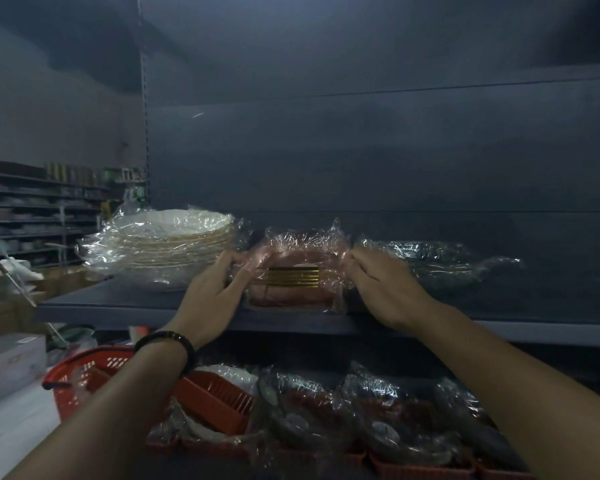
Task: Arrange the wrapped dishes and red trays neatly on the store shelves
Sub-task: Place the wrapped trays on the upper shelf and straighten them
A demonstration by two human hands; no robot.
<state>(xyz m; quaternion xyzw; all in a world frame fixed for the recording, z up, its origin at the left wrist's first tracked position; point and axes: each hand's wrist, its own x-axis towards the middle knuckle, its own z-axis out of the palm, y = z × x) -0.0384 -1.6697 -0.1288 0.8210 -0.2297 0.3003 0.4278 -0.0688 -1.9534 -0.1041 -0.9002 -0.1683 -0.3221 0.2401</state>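
Left hand point(219, 287) grip curled round left end of wrapped red trays point(293, 277), right hand point(383, 289) grip pinching film point(305, 242). I judge bundle stiff, film slippery; hold rigid edges, not wrap

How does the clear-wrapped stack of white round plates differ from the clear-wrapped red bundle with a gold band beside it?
The clear-wrapped stack of white round plates is pale, round and taller; the clear-wrapped red bundle with a gold band is red, boxier and lower. No hand grips the plates; the left hand and right hand grip the bundle's sides. Both rest on the same dark shelf, in crinkled film.
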